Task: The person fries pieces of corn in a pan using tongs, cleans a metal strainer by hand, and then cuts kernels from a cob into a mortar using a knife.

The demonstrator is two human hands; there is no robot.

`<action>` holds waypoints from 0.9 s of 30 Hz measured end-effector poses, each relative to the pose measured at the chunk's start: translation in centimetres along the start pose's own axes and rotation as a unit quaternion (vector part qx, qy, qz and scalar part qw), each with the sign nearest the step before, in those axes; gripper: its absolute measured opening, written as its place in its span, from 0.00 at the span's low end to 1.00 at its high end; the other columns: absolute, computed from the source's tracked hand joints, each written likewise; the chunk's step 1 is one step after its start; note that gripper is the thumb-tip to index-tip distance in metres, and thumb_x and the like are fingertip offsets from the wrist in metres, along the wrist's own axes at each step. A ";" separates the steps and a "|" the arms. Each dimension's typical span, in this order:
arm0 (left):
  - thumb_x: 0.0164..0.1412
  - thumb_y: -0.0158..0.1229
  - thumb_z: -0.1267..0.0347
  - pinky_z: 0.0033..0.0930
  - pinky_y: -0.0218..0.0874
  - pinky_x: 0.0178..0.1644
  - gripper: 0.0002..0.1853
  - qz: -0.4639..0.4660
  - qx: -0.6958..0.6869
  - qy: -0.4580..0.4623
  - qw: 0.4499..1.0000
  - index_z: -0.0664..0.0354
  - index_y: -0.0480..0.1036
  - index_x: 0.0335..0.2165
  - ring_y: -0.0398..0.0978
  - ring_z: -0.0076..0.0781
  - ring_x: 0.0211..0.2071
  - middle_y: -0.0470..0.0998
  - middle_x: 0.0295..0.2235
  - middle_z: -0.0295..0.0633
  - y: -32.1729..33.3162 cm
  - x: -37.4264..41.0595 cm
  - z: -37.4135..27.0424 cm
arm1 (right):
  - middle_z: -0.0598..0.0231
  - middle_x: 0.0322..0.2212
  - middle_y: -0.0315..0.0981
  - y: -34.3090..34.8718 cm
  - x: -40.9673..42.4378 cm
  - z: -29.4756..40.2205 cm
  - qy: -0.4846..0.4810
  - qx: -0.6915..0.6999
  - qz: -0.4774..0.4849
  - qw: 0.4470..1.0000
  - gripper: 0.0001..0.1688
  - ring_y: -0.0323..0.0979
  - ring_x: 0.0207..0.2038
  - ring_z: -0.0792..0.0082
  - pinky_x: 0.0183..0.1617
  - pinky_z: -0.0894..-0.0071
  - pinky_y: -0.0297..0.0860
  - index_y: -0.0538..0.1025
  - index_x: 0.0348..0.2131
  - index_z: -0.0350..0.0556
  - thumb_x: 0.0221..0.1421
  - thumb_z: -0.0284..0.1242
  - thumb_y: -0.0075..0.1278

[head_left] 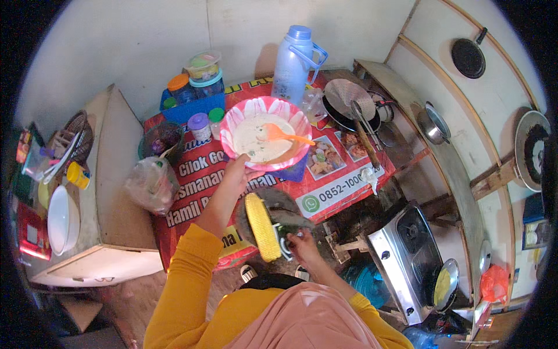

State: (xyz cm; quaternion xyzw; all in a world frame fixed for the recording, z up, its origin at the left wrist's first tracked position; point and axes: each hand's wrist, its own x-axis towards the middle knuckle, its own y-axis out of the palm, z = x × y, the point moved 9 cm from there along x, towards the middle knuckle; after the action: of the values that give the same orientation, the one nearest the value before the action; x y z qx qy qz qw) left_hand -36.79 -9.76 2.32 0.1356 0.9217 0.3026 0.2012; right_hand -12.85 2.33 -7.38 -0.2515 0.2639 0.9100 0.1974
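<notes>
My left hand [243,173] grips the near rim of a pink-and-white plastic bowl [266,165], its thumb over the edge. Pale batter [248,135] with green bits lies in the bowl, and an orange plastic spoon [287,137] rests in it. Lower down, by the table's near edge, my right hand [304,248] is closed on the light curved bracket [284,244] of a yellow, finely ribbed utensil [263,227]; its exact kind is unclear. Behind that utensil a dark round stone mortar [257,194] is partly hidden. Part of a blue-purple item [296,170] shows under the bowl.
A red printed banner [196,183] covers the table. Around the bowl stand a blue thermos [290,70], lidded jars [199,124], a plastic bag [152,185] and a frying pan with a perforated skimmer [348,98]. A two-burner gas stove [405,257] is at the right, a wooden cabinet [126,218] left.
</notes>
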 end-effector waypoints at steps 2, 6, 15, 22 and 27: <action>0.50 0.43 0.71 0.43 0.68 0.33 0.19 0.010 0.012 -0.027 1.000 0.68 0.59 0.42 0.71 0.45 0.34 0.69 0.36 0.51 1.7 1.4 0.9 | 0.72 0.24 0.62 1.9 0.6 -0.9 -0.021 -0.024 0.035 0.999 0.16 0.63 0.25 0.80 0.23 0.81 0.61 0.62 0.36 0.51 0.45 0.22 0.48; 0.49 0.44 0.72 0.45 0.68 0.32 0.19 0.013 0.004 -0.066 0.998 0.65 0.59 0.42 0.71 0.45 0.34 0.69 0.36 0.50 5.0 2.7 4.0 | 0.67 0.25 0.63 5.6 1.0 -1.5 -0.028 -0.079 0.089 0.993 0.17 0.62 0.24 0.78 0.21 0.80 0.60 0.61 0.37 0.46 0.46 0.24 0.47; 0.49 0.44 0.71 0.41 0.68 0.31 0.18 0.076 -0.002 -0.159 0.984 0.64 0.60 0.41 0.72 0.41 0.32 0.70 0.35 0.49 11.1 0.7 12.0 | 0.71 0.27 0.62 6.5 2.5 -2.9 -0.015 -0.138 0.106 0.985 0.20 0.58 0.21 0.82 0.20 0.84 0.55 0.57 0.44 0.44 0.51 0.26 0.42; 0.49 0.42 0.71 0.39 0.69 0.27 0.19 0.091 0.032 -0.189 0.977 0.62 0.57 0.43 0.73 0.43 0.29 0.70 0.35 0.50 12.2 -0.5 16.5 | 0.66 0.34 0.66 6.3 3.5 -3.2 -0.115 -0.150 0.150 0.970 0.19 0.62 0.29 0.80 0.26 0.81 0.60 0.63 0.42 0.41 0.48 0.27 0.46; 0.49 0.43 0.70 0.42 0.68 0.32 0.20 0.062 0.039 -0.163 0.984 0.64 0.57 0.43 0.72 0.47 0.32 0.69 0.36 0.51 12.4 -0.4 18.6 | 0.67 0.32 0.67 8.1 1.2 -0.3 -0.205 -0.149 0.176 0.951 0.16 0.64 0.27 0.78 0.25 0.79 0.60 0.66 0.38 0.41 0.47 0.27 0.47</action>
State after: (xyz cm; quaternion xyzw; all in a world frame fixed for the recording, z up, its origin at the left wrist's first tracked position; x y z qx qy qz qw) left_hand -26.46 9.15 -3.68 0.2482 0.8772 0.2523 0.3244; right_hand -17.64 -3.88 -5.18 -0.0353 0.1196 0.9912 0.0442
